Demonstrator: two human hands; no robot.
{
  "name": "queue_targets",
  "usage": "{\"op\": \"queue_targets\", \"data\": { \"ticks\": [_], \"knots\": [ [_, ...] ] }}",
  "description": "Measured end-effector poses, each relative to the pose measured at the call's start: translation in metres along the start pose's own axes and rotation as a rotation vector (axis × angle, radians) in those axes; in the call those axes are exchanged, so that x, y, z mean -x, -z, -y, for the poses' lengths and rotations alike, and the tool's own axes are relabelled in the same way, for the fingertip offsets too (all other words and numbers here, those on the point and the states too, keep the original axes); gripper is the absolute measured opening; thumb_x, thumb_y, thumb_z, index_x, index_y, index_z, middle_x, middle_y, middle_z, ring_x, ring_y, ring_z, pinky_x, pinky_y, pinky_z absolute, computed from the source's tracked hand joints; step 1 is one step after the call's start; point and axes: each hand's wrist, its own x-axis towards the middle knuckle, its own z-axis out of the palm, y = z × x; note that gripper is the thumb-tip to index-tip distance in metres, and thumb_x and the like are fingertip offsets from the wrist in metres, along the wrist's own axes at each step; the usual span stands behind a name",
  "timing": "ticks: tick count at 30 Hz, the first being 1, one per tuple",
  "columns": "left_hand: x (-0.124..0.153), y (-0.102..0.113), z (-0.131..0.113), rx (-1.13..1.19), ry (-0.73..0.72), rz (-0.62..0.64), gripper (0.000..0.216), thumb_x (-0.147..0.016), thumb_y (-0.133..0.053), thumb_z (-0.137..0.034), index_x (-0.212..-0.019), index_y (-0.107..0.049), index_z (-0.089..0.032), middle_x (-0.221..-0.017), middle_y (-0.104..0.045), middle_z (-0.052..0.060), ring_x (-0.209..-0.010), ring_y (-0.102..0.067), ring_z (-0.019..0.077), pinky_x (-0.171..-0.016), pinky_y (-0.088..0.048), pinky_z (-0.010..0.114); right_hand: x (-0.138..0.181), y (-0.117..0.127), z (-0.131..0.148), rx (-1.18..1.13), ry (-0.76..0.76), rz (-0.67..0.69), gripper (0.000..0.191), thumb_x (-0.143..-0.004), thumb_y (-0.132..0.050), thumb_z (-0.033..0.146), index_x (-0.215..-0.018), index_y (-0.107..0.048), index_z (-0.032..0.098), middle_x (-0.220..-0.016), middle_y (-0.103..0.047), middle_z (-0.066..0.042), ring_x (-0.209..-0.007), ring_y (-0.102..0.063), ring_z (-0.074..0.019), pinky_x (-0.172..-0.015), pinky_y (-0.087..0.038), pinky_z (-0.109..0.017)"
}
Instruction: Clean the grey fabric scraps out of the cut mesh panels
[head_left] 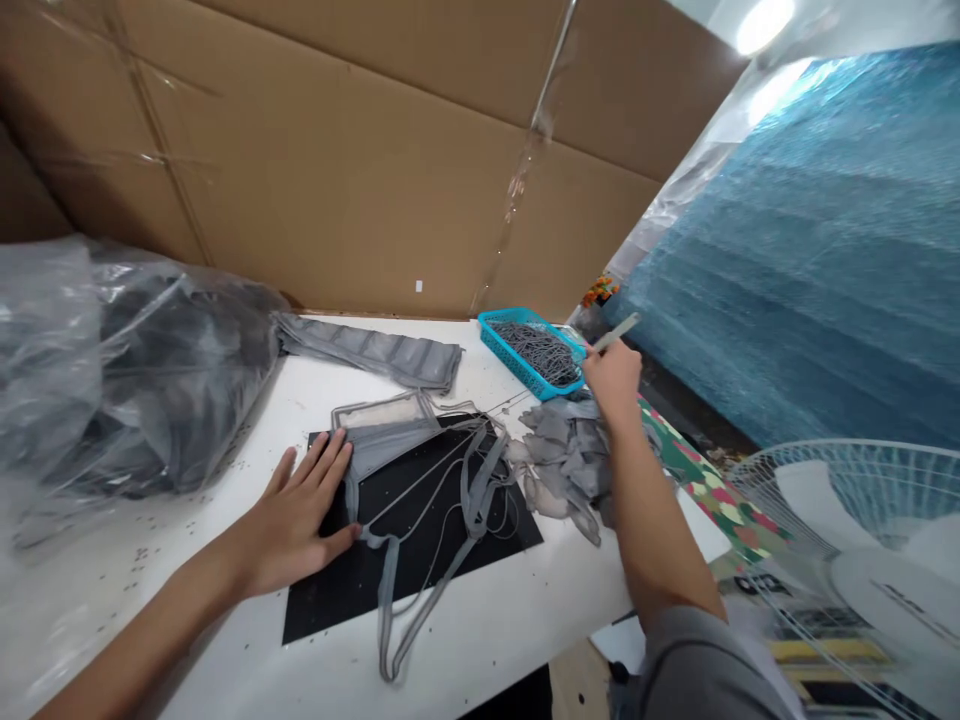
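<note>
My left hand lies flat with its fingers spread, on the edge of a grey sheer fabric garment piece with thin straps. The piece is spread on a black mat, and its straps trail in loops over the mat's front edge. My right hand is closed around a pale stick-like tool, whose kind I cannot make out. That hand is at the right end of a turquoise basket filled with thin grey cords. Below it is a heap of grey fabric scraps.
A folded grey fabric strip lies at the back of the white table. Clear plastic bags with dark contents bulge at left. Cardboard stands behind. A white fan is close at right, before blue-wrapped goods.
</note>
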Motion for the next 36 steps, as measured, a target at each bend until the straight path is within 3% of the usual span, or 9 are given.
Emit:
{"op": "queue_targets", "data": {
  "ticks": [8, 13, 16, 19, 22, 25, 29, 33, 36],
  "knots": [
    [-0.004, 0.024, -0.011, 0.038, 0.064, 0.161, 0.096, -0.096, -0.039, -0.068, -0.169, -0.009, -0.013, -0.174, -0.001, 0.009, -0.162, -0.003, 0.0355, -0.13, -0.012, 0.062, 0.044, 0.039, -0.054, -0.037, -0.161, -0.192, 0.029, -0.084, -0.057, 0.029, -0.097, -0.077, 0.014, -0.089, -0.076, -0.02, -0.084, -0.069, -0.036, -0.079, -0.048, -0.042],
    [-0.001, 0.011, -0.001, 0.02, 0.03, 0.078, 0.095, -0.097, -0.041, -0.068, -0.169, -0.003, -0.02, -0.175, -0.003, 0.006, -0.162, -0.005, 0.0354, -0.13, -0.012, 0.061, 0.056, 0.057, -0.074, -0.066, -0.204, -0.284, 0.021, -0.082, -0.057, 0.027, -0.09, -0.073, 0.016, -0.085, -0.074, -0.018, -0.082, -0.068, -0.0336, -0.08, -0.047, -0.042],
    [0.001, 0.006, 0.006, 0.014, 0.006, 0.051, 0.094, -0.098, -0.041, -0.068, -0.169, -0.001, -0.023, -0.176, -0.003, 0.006, -0.162, -0.008, 0.0362, -0.13, -0.013, 0.062, 0.052, 0.064, -0.066, -0.204, -0.148, -0.155, 0.015, -0.08, -0.062, 0.03, -0.083, -0.071, 0.018, -0.078, -0.073, -0.012, -0.077, -0.068, -0.029, -0.076, -0.049, -0.038],
    [0.002, 0.006, 0.008, 0.025, -0.017, 0.024, 0.093, -0.097, -0.044, -0.068, -0.17, -0.006, -0.025, -0.176, -0.007, 0.006, -0.162, -0.013, 0.0375, -0.129, -0.016, 0.061, 0.04, 0.07, -0.042, -0.429, 0.049, 0.04, 0.018, -0.081, -0.067, 0.036, -0.083, -0.072, 0.018, -0.074, -0.073, -0.006, -0.071, -0.068, -0.0232, -0.069, -0.049, -0.032],
    [0.002, 0.008, 0.006, 0.029, -0.018, -0.054, 0.089, -0.097, -0.044, -0.067, -0.17, -0.012, -0.027, -0.175, -0.014, 0.006, -0.161, -0.018, 0.037, -0.129, -0.018, 0.06, 0.019, 0.074, -0.011, -0.616, 0.238, 0.095, 0.018, -0.084, -0.067, 0.034, -0.086, -0.072, 0.017, -0.073, -0.073, -0.004, -0.068, -0.066, -0.0185, -0.066, -0.048, -0.027],
    [0.002, 0.008, 0.004, 0.04, -0.019, -0.112, 0.087, -0.095, -0.046, -0.066, -0.169, -0.018, -0.029, -0.174, -0.02, 0.006, -0.159, -0.023, 0.0378, -0.128, -0.022, 0.06, -0.014, 0.064, 0.016, -0.756, 0.29, 0.123, 0.018, -0.087, -0.066, 0.032, -0.087, -0.071, 0.016, -0.075, -0.074, -0.005, -0.065, -0.065, -0.0156, -0.064, -0.049, -0.024],
    [0.001, 0.007, 0.004, 0.048, -0.027, -0.149, 0.088, -0.094, -0.051, -0.063, -0.169, -0.018, -0.032, -0.173, -0.027, 0.006, -0.157, -0.029, 0.0381, -0.127, -0.024, 0.06, -0.058, 0.028, 0.034, -0.676, 0.112, 0.162, 0.025, -0.092, -0.062, 0.031, -0.103, -0.072, 0.012, -0.086, -0.078, -0.008, -0.071, -0.069, -0.0147, -0.065, -0.051, -0.02],
    [0.0, 0.007, 0.005, 0.032, -0.019, -0.145, 0.087, -0.095, -0.05, -0.064, -0.169, -0.014, -0.034, -0.173, -0.026, 0.005, -0.157, -0.029, 0.0378, -0.126, -0.026, 0.062, -0.073, -0.014, 0.027, -0.558, -0.025, 0.151, 0.024, -0.089, -0.061, 0.026, -0.095, -0.076, 0.007, -0.086, -0.079, -0.012, -0.079, -0.072, -0.0191, -0.072, -0.052, -0.023],
    [0.0, 0.007, 0.004, 0.03, -0.014, -0.138, 0.087, -0.095, -0.05, -0.064, -0.169, -0.015, -0.034, -0.173, -0.025, 0.003, -0.158, -0.029, 0.0383, -0.125, -0.028, 0.062, -0.07, -0.031, 0.01, -0.454, -0.121, 0.148, 0.02, -0.083, -0.065, 0.021, -0.086, -0.077, 0.004, -0.085, -0.079, -0.018, -0.085, -0.073, -0.0265, -0.078, -0.053, -0.031]
  ]
}}
